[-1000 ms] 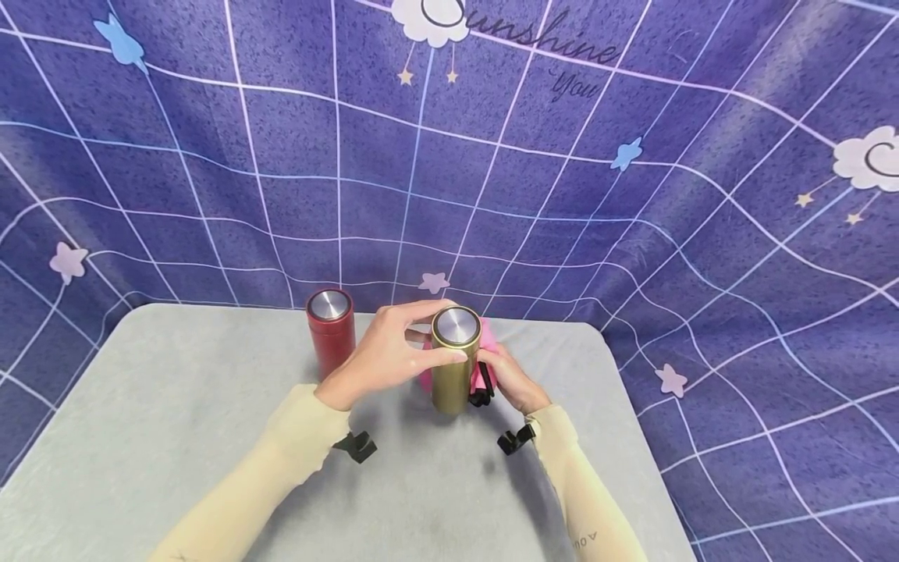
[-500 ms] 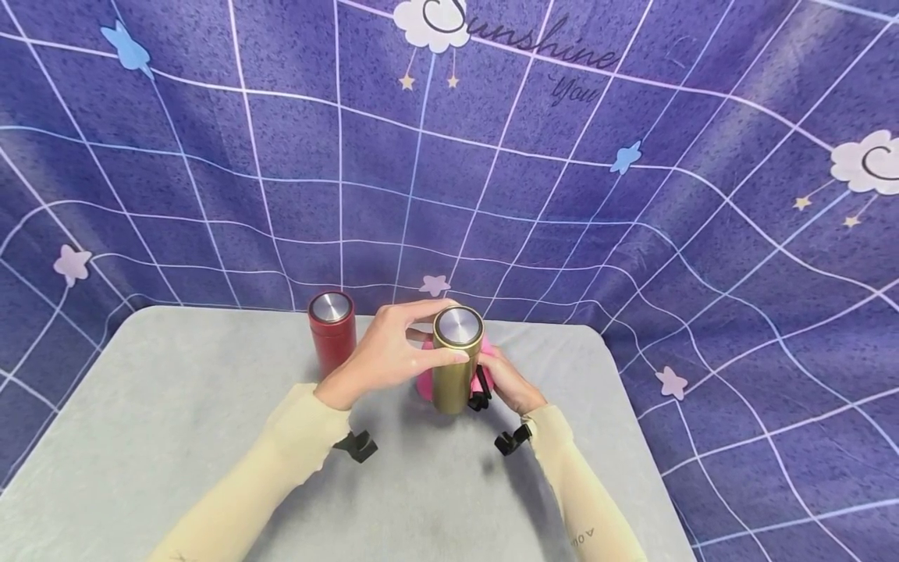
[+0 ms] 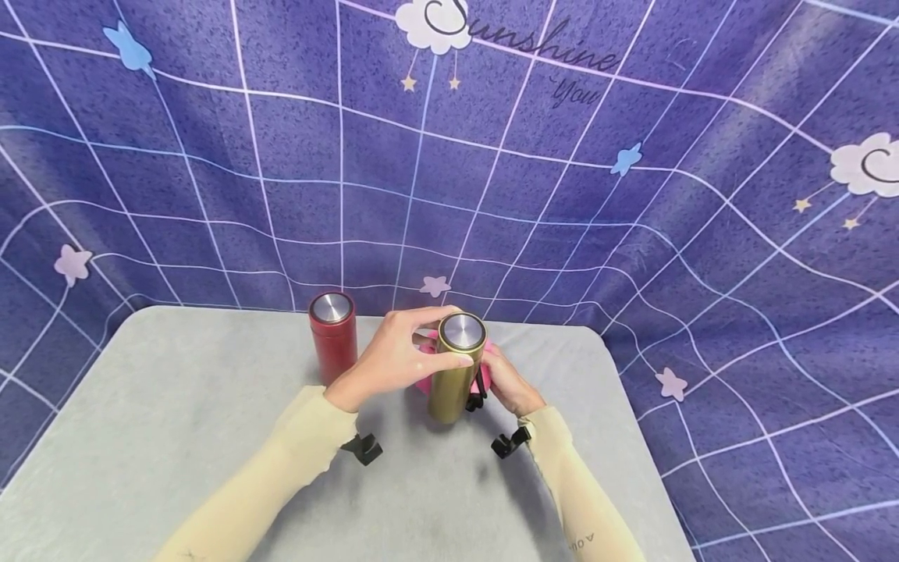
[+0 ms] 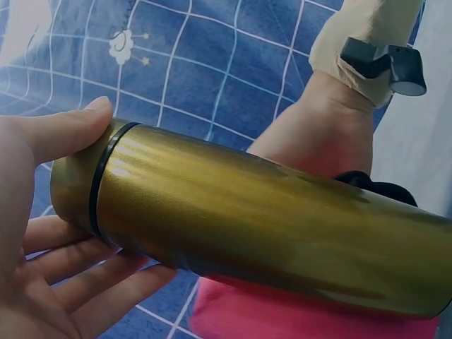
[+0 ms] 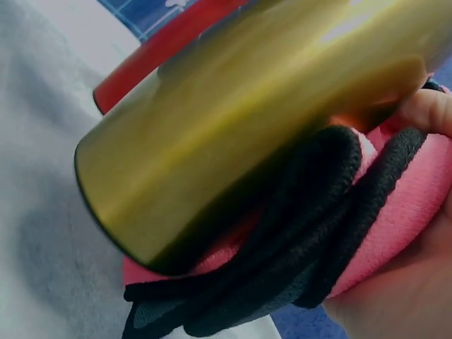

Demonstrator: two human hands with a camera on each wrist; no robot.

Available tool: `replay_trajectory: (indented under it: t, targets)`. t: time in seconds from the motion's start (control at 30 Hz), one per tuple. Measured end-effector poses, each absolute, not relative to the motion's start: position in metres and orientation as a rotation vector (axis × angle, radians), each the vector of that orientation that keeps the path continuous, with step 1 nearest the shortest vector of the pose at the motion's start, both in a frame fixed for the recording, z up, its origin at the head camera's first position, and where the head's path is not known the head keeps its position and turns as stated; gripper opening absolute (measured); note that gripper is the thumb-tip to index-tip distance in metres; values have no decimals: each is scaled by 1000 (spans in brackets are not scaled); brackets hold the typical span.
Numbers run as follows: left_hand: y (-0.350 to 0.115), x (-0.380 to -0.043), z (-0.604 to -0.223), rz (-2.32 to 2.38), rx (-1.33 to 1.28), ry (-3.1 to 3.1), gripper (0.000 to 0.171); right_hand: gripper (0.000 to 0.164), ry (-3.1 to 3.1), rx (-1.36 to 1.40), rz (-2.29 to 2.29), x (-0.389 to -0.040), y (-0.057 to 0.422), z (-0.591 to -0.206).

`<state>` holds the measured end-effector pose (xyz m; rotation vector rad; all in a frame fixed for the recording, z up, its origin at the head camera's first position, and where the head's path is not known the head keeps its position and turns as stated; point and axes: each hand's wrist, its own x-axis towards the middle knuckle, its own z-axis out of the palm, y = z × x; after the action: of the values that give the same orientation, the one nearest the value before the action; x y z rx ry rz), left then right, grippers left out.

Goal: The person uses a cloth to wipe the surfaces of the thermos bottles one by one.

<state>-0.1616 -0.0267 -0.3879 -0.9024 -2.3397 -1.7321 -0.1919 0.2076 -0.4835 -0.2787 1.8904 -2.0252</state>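
A gold vacuum flask with a brushed silver lid top stands slightly tilted over the table. My left hand grips it near the top, thumb on the near side and fingers round the back, across the dark ring in the left wrist view. On the flask's far right side, my right hand holds a bunched pink cloth with black edging against the body. The flask hides part of the cloth and most of the right fingers in the head view.
Behind my left wrist a red vacuum flask stands upright on the grey-covered table. A blue grid-patterned curtain hangs along the table's back and right sides. Each wrist carries a small black mount.
The gold flask's top has shifted slightly toward me and to the right, so the flask leans more. Less of the pink cloth shows at its upper right, and my right hand has edged left.
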Motion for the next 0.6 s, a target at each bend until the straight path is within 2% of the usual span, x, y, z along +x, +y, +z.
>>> replay_trajectory:
  t: [0.07,0.2,0.27,0.43,0.6]
  targets:
    - [-26,-162,-390,-1734,-898,-2340,58,26,1894,-279,-2037,-191,207,-481]
    - [-25,-162,-394,-1722,-900,-2343,58,45,1871,-261,-2072,-190,205,-476]
    - [-24,-161,-396,-1703,-907,-2345,59,47,1858,-250,-2093,-190,205,-473]
    - [-22,-159,-398,-1665,-927,-2335,64,27,1861,-234,-2143,-187,203,-464]
    - [-20,-159,-400,-1687,-957,-2317,69,27,1881,-252,-2162,-187,202,-459]
